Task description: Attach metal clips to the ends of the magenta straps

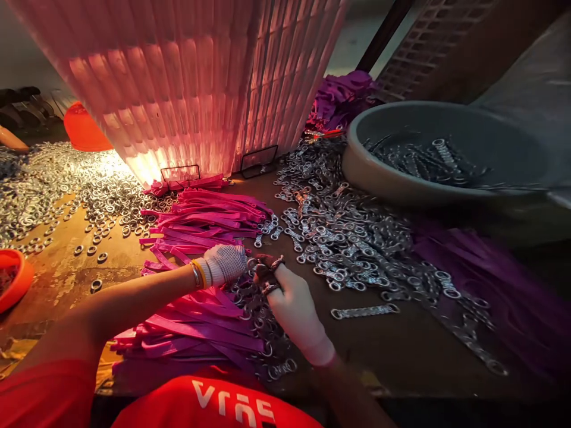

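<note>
My left hand (225, 264), in a white knit glove with dark dots, has its fingers pressed together above the pink straps. My right hand (294, 306) wears a white glove, with dark wrapping around the fingers, and is closed too. The fingertips meet around a small metal ring piece (251, 262), mostly hidden by the fingers. Bundles of flat pink straps (200, 321) lie below and beyond my hands, metal links at their right ends. A heap of ring-ended metal links (339, 244) spreads to the right, with one link (364, 311) lying apart.
A ribbed translucent panel (178, 89) stands behind the straps, lit from behind. Loose metal rings (89, 184) cover the left of the table. Orange bowls (18, 279) stand at left. A large grey basin (392, 178) of links is at right, near purple straps (486, 279).
</note>
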Motion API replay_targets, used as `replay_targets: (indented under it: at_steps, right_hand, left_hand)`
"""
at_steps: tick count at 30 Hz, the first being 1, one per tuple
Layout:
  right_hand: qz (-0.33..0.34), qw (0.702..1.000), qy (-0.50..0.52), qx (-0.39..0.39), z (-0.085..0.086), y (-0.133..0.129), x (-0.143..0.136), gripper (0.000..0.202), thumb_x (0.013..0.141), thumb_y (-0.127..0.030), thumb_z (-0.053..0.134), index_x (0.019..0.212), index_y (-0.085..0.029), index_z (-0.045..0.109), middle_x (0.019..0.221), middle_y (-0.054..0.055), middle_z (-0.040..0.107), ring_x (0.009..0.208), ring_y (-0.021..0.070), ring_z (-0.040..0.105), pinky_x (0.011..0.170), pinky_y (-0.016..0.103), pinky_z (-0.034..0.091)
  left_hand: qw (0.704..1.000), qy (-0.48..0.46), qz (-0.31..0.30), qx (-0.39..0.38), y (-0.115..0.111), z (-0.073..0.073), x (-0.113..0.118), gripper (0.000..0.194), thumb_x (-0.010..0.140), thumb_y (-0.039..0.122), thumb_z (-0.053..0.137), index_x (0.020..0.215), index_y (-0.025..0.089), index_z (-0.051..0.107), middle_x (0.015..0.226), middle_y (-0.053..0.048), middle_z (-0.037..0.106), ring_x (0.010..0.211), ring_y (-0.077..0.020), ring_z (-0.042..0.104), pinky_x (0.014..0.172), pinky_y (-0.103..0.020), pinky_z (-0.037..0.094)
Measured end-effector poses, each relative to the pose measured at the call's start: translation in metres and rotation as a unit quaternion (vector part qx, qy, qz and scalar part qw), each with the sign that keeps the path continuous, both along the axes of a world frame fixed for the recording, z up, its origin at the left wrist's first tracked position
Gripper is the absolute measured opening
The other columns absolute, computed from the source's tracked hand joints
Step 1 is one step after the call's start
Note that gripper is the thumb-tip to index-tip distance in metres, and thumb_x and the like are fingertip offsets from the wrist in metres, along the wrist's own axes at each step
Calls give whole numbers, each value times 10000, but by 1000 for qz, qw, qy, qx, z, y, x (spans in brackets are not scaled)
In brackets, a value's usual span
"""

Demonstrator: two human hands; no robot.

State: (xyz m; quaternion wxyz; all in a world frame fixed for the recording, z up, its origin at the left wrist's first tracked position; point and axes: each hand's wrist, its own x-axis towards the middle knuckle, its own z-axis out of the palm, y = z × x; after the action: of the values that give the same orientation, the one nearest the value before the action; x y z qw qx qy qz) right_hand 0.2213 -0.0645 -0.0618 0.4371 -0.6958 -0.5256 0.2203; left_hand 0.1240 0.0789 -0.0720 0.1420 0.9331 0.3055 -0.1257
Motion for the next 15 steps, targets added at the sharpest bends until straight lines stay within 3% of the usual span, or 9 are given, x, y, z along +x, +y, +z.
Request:
replay_targets:
  at_steps: [4,8,10,11,13,15]
  right_hand:
    - [20,999,-37,19,-3,3,-10,400,740,-96,407,1029,-189,667,853,67,688,809,222,629,746,321,493]
    - [22,996,-70,53,-5,-3,-10,391,704,-85,400,972,-198,662,930,86,685,923,244,623,829,363,489]
    - [35,994,-79,72,0,-6,-10,417,700,-78,402,1002,-198,662,1000,91,688,983,245,611,861,368,476]
    - [46,992,-83,79,3,-7,-11,435,709,-75,403,1039,-195,660,1030,93,688,998,244,605,869,367,468]
    - [71,988,-107,81,12,-8,-17,443,735,-71,414,1090,-183,655,1041,96,687,989,241,597,858,357,449]
    - [88,982,-156,60,21,-7,-25,390,745,-69,444,1046,-171,669,979,95,687,926,235,591,809,336,427]
  left_hand:
    - [998,-46,53,3,-2,6,-13,279,901,316,552,954,81,692,798,-174,682,760,-311,704,645,-367,524]
    - [989,-133,70,4,-9,24,-36,186,901,239,541,990,117,651,920,-137,690,804,-229,688,661,-283,512]
    - [968,-210,110,-88,-20,34,-53,228,957,282,443,958,139,620,768,-68,666,643,-153,637,558,-221,475]
    - [940,-258,143,-168,-27,38,-63,264,972,321,411,924,147,603,655,-30,618,533,-124,574,485,-198,432]
    - [849,-347,216,-336,-44,44,-81,313,960,424,435,865,159,573,510,28,500,390,-88,423,377,-174,320]
    - [771,-395,258,-427,-60,48,-95,358,923,507,497,822,168,551,488,45,463,366,-71,362,346,-165,267]
